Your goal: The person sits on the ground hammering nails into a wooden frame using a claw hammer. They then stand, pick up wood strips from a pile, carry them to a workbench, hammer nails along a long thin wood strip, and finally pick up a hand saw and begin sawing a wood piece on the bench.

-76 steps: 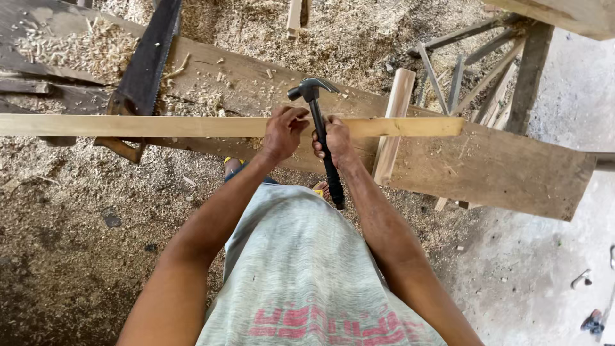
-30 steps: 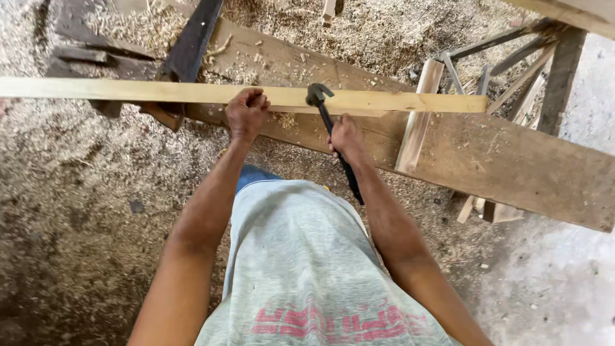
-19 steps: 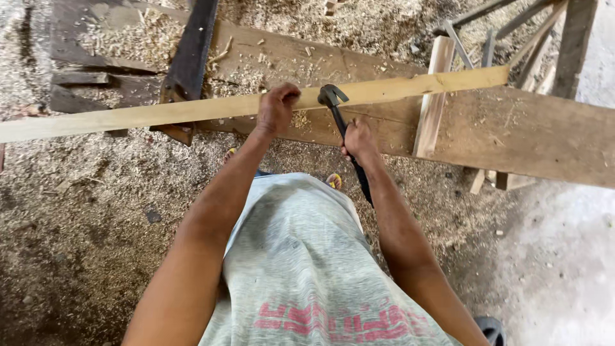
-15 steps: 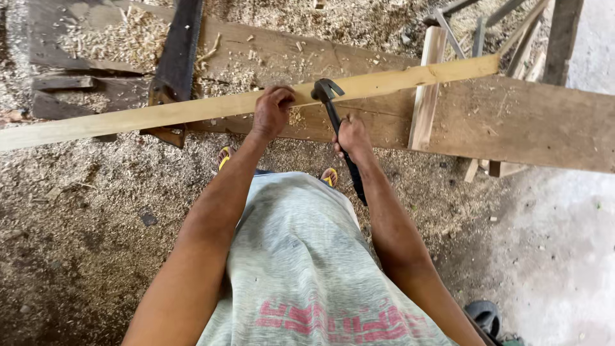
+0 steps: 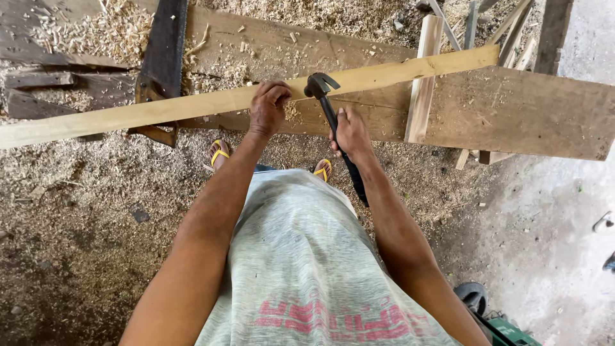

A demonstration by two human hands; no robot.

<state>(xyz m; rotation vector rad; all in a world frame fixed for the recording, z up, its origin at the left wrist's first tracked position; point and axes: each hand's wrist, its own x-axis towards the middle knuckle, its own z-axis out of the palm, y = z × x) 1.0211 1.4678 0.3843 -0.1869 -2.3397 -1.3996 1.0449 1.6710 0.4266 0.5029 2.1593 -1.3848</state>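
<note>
The long pale wooden batten (image 5: pixel 192 106) has been swung since a second ago, so that it is now laid slanting across the wide plank surface (image 5: pixel 525 112), its right end raised toward the far edge. It is gripped from above by the closed left hand (image 5: pixel 268 109). The claw hammer (image 5: pixel 330 118) is kept clasped at mid-handle by the right hand (image 5: pixel 351 133), its head set against the batten's near edge just beside the left hand; work at that spot appears to be under way.

Pale yellow batten (image 5: pixel 192 106), black hammer (image 5: pixel 323 96), brown plank (image 5: pixel 512 115), yellow sandals (image 5: pixel 219 154).
</note>
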